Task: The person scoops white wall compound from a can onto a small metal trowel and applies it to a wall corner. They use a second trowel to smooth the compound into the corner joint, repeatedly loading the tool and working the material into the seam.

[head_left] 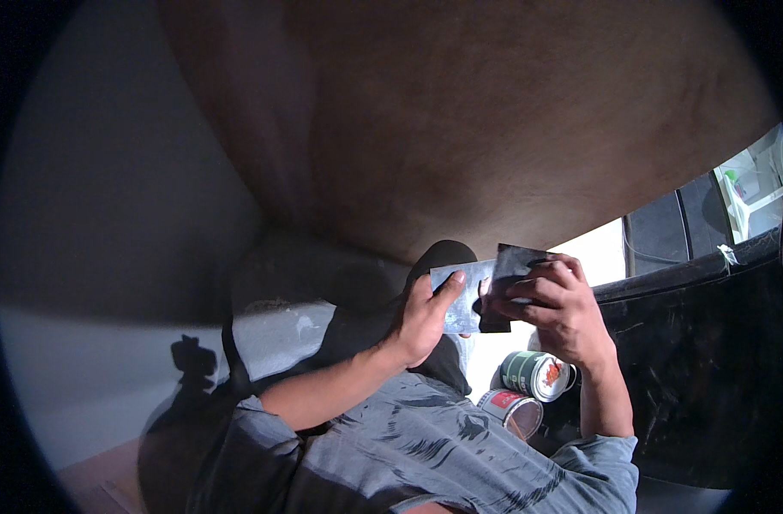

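Head view: left hand grips silver plate, right hand dark plate, above green can; work looks underway, neither plate set down.

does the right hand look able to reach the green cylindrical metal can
Probably yes: nothing visible blocks the green can, though the right hand would first need to release its dark flat rectangular plate.

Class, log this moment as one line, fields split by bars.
left hand: holds silvery plate | right hand: holds dark plate, overlapping the silvery plate in view | nearby: green can, red-labelled can
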`<state>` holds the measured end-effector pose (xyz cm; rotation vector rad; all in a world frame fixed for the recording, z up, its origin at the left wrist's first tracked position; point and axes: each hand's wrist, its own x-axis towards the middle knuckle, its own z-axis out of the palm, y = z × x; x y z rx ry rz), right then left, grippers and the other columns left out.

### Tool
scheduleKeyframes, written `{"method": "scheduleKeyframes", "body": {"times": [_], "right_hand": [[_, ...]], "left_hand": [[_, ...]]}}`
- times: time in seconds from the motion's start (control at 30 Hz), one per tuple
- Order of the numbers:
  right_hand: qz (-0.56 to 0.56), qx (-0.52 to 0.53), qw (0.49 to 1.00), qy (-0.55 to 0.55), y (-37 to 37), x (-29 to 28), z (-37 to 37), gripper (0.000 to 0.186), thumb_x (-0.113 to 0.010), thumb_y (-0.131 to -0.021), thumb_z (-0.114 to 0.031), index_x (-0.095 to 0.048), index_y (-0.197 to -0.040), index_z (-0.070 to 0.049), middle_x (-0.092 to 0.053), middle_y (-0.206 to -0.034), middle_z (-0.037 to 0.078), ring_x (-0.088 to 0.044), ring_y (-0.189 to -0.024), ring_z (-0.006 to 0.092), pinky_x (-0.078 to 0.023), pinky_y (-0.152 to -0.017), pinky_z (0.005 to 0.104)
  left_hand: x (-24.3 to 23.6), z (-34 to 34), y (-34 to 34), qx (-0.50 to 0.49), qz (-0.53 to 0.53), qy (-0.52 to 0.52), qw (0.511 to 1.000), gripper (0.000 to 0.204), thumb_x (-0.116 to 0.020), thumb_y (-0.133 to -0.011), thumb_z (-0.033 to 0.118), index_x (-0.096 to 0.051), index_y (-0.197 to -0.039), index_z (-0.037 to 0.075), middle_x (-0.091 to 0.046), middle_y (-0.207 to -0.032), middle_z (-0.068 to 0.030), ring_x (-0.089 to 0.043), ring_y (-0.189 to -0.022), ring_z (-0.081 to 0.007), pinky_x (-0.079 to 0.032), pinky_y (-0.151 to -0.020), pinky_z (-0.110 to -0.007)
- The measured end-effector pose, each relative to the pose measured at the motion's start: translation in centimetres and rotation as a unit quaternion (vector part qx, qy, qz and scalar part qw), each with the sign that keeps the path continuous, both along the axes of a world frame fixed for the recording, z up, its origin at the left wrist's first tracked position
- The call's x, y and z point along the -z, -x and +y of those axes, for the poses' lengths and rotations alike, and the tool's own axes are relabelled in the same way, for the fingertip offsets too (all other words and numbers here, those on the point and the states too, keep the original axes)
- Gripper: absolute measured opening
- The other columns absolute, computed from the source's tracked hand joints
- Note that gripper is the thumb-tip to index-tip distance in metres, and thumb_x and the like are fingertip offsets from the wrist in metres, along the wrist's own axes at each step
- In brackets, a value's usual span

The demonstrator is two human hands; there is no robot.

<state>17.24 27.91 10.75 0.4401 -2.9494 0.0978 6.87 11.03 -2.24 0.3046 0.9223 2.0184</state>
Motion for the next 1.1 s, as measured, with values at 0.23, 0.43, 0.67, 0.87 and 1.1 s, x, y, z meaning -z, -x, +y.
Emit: {"method": "scheduleKeyframes", "body": {"times": [0.23, 0.43, 0.67, 0.87, 1.1], "right_hand": [[0.271, 0.014, 0.916, 0.295, -0.4, 6.4, -1.9, 0.039, -0.065, -0.075, -0.001, -0.072, -0.112, -0.011, -0.066, -0.113, 0.013, -0.059, -0.098, 0.0283, -0.047, -0.087, 0.0407], [0.27, 0.041, 0.904, 0.329, 2.0, 9.9, -1.2, 0.047, -0.061, -0.075, 0.009, -0.07, -0.116, -0.01, -0.065, -0.115, 0.014, -0.06, -0.099, 0.0289, -0.046, -0.085, 0.039], [0.256, 0.111, 0.873, 0.4, 1.4, 8.4, 1.7, 0.057, -0.051, -0.073, 0.018, -0.069, -0.119, -0.009, -0.067, -0.107, 0.014, -0.061, -0.098, 0.0247, -0.049, -0.082, 0.0345], [0.203, 0.018, 0.946, 0.252, 2.5, 6.3, 1.1, 0.04, -0.061, -0.077, 0.001, -0.076, -0.108, -0.02, -0.071, -0.109, 0.003, -0.06, -0.099, 0.0231, -0.044, -0.09, 0.038], [0.113, -0.039, 0.982, 0.147, 4.7, 4.4, 0.4, 0.043, -0.069, -0.074, -0.001, -0.077, -0.103, -0.032, -0.071, -0.104, -0.007, -0.058, -0.101, 0.0218, -0.039, -0.095, 0.0404]], "left_hand": [[-2.2, -0.4, 0.1, 0.017, -0.172, -0.109, 0.979, 0.03, -0.057, -0.098, 0.039, -0.062, -0.111, 0.013, -0.067, -0.1, 0.0, -0.065, -0.09, -0.0137, -0.051, -0.066, -0.03], [-1.6, -1.0, 1.1, -0.026, -0.162, -0.077, 0.983, 0.029, -0.056, -0.098, 0.038, -0.062, -0.114, 0.015, -0.068, -0.1, -0.0006, -0.065, -0.087, -0.0131, -0.05, -0.064, -0.03], [-1.7, -2.1, 2.6, -0.123, -0.07, 0.008, 0.99, 0.037, -0.058, -0.095, 0.042, -0.065, -0.105, 0.007, -0.068, -0.092, -0.0053, -0.066, -0.078, -0.0153, -0.051, -0.058, -0.033], [-1.0, -3.5, 3.7, -0.038, -0.055, 0.054, 0.996, 0.027, -0.059, -0.097, 0.032, -0.061, -0.111, 0.009, -0.067, -0.096, -0.0047, -0.068, -0.081, -0.0151, -0.053, -0.054, -0.033], [-1.2, -5.2, 4.1, -0.014, -0.053, 0.059, 0.997, 0.026, -0.059, -0.097, 0.028, -0.059, -0.115, 0.01, -0.067, -0.098, -0.0029, -0.068, -0.082, -0.015, -0.053, -0.053, -0.033]]}}
